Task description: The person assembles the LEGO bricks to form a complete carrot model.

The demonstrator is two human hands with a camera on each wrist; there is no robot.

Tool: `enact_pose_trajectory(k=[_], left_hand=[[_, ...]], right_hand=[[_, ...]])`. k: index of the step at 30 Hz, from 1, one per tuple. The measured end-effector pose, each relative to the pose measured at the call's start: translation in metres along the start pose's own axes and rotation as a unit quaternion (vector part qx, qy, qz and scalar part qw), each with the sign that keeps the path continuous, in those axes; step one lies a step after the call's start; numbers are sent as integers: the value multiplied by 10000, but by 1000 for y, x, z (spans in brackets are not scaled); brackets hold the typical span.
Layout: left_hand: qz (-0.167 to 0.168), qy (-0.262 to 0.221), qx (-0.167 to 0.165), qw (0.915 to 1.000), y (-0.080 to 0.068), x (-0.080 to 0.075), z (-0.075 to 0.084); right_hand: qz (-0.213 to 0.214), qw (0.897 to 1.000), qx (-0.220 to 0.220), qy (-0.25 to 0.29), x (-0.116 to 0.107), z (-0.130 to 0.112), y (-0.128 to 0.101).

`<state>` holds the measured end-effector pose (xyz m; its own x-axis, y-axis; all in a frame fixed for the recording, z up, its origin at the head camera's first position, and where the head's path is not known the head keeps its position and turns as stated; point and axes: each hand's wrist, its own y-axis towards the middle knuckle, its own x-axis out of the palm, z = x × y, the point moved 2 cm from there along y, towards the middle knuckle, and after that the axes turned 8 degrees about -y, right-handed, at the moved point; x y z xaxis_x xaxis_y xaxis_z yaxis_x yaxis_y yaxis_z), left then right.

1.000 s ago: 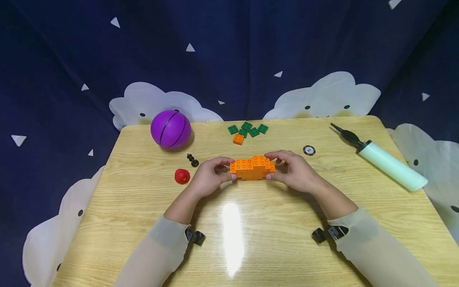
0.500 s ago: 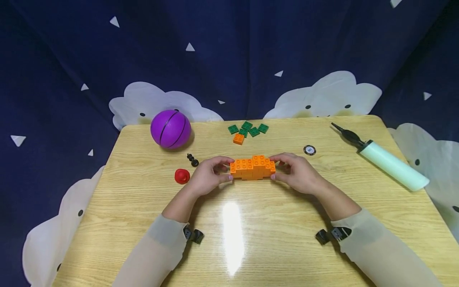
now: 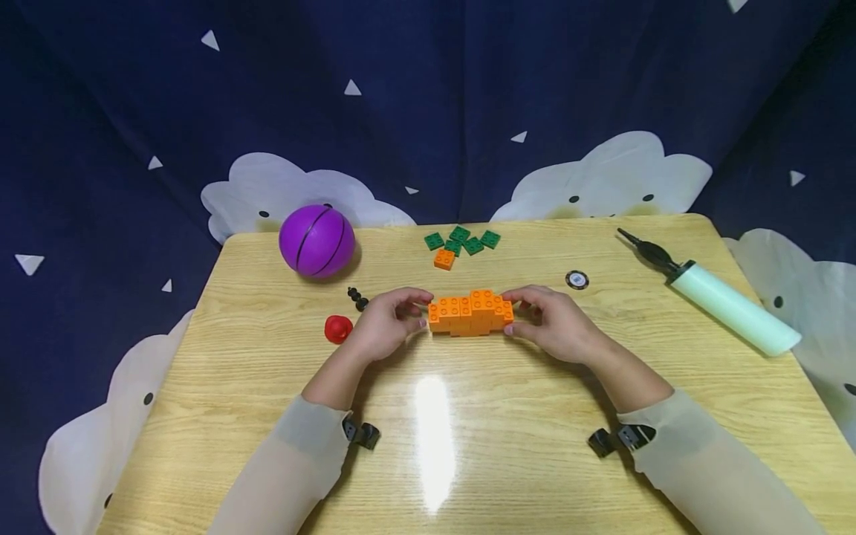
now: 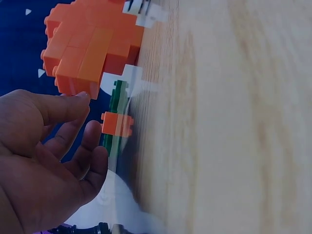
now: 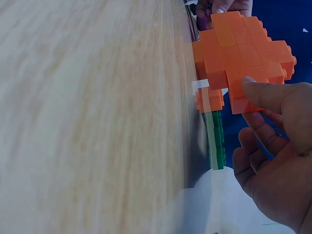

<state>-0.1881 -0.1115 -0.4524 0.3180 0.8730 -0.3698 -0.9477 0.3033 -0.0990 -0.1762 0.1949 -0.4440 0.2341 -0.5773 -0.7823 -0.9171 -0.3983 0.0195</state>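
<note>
Right hand [image 3: 557, 325]: fingers [image 5: 265, 135] and thumb close together, pinching the right end of one orange brick assembly [image 3: 471, 318]. Left hand [image 3: 384, 327]: loosely parted, beside the assembly's left end, contact unclear. Assembly: between both hands. Behind assembly, on tabletop [image 3: 515, 423]: one loose orange brick [image 3: 444, 258], five green bricks [image 3: 473, 246]

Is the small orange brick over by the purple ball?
No, the small orange brick lies beside the green pieces, well to the right of the purple ball.
</note>
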Motion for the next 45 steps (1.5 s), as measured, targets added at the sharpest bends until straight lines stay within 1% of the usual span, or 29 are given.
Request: enact_pose_trajectory(k=[8, 12, 16, 23, 29, 38, 45], left_hand=[[254, -21, 79, 9996, 9, -2, 0], [263, -83, 63, 9996, 16, 1, 2], [279, -159, 57, 9995, 23, 4, 2], [487, -162, 26, 9987, 37, 7, 4], [662, -181, -18, 9976, 50, 6, 4], [869, 229, -27, 9960, 69, 7, 3], [886, 619, -80, 9941, 83, 11, 5]], right_hand=[[9, 10000, 31, 35, 1, 0, 1], [41, 10000, 14, 6, 2, 1, 0], [59, 10000, -16, 29, 2, 1, 0], [45, 9999, -27, 92, 0, -1, 0], [2, 10000, 15, 60, 1, 1, 0], [-36, 10000, 23, -22, 0, 1, 0], [-25, 10000, -6, 7, -1, -1, 1]])
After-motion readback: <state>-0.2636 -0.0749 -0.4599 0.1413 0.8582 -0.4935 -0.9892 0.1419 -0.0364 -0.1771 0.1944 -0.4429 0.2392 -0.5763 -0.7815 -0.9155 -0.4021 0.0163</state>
